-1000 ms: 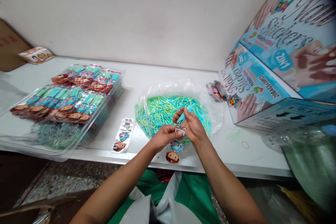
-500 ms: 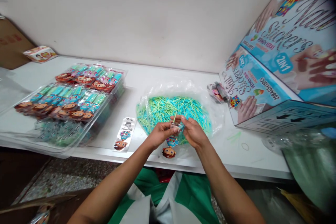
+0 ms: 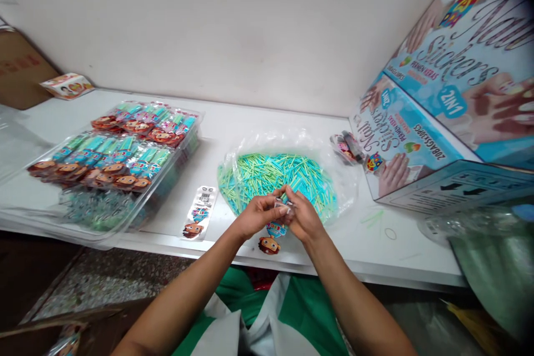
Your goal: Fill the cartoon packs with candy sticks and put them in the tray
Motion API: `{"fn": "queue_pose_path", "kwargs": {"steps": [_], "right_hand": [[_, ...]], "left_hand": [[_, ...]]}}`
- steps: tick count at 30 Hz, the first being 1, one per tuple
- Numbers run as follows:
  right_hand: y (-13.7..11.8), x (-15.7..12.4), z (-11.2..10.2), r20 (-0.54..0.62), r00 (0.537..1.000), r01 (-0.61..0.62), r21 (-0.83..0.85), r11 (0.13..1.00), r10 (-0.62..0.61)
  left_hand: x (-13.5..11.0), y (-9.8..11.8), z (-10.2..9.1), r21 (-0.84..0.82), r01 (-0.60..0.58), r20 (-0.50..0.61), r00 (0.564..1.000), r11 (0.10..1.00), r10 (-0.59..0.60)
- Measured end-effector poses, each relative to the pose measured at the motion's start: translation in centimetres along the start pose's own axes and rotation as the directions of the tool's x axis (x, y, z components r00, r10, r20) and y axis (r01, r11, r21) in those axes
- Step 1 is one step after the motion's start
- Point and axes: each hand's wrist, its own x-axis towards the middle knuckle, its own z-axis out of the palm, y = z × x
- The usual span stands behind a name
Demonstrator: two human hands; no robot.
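Observation:
My left hand (image 3: 257, 217) pinches the top end of a clear packet (image 3: 270, 244) printed with a cartoon character, whose head hangs lowest. Against it, my right hand (image 3: 305, 216) is closed, with thin green and blue sticks (image 3: 284, 198) showing between its fingers and the packet's opening. Whether the stick ends are inside the packet is hidden by the fingers. Just beyond both hands, an open clear plastic bag (image 3: 348, 189) holds a heap of green and blue sticks (image 3: 271, 169). A flat packet (image 3: 199, 214) of the same print lies left of my hands.
At left, a clear plastic tray (image 3: 137, 208) holds rows of filled packets (image 3: 112, 158). Large Nail Stickers cartons (image 3: 417, 139) stand at right, beside small dark packets (image 3: 347, 147). A rubber band (image 3: 390, 233) and loose green sticks (image 3: 372, 216) lie on the white table (image 3: 233, 117).
My right hand has moved left, closer against my left hand and the packet's top. More sticks now show between the fingers; the single upright stick no longer stands out.

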Motion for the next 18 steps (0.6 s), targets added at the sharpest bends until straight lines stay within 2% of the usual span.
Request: {"fn": "queue_pose_path", "kwargs": {"steps": [2,4,6,8,10,12,14,18], "right_hand": [[-0.1,-0.4,-0.2,0.022,0.998,0.061,-0.221,0.973,-0.057],[-1.1,-0.7,-0.7,0.078,0.984,0.179,-0.49,0.853,-0.161],[-2.6,-1.2,-1.1,0.18,0.968,0.249,-0.735,0.631,-0.173],[-4.3,-1.7,-1.3,0.262,0.961,0.274,-0.882,0.385,-0.083],[-5.5,-2.3,-1.1,0.327,0.945,0.324,-0.933,0.155,-0.007],[-6.3,-2.8,-0.6,0.379,0.924,0.38,-0.925,-0.008,0.048],[-6.7,-3.0,-0.3,0.402,0.909,0.411,-0.908,-0.079,0.108],[-7.1,-3.0,0.2,0.424,0.878,0.451,-0.887,-0.092,0.221]], "left_hand": [[0.0,0.1,-0.1,-0.028,0.032,-0.004,0.999,0.999,-0.032],[-0.3,0.1,-0.5,-0.042,0.083,-0.042,0.996,0.996,-0.084],[-0.5,0.2,-0.9,-0.022,0.085,-0.139,0.986,0.996,-0.087],[-0.6,0.2,-1.4,0.006,0.069,-0.238,0.969,0.998,-0.066],[-0.7,0.2,-1.6,0.027,0.067,-0.304,0.951,0.997,-0.056],[-0.6,0.3,-1.6,0.042,0.061,-0.329,0.943,0.997,-0.044],[-0.7,0.4,-1.4,0.081,0.043,-0.323,0.946,0.996,-0.014],[-1.1,0.7,-1.3,0.241,-0.009,-0.292,0.953,0.97,0.081]]}}
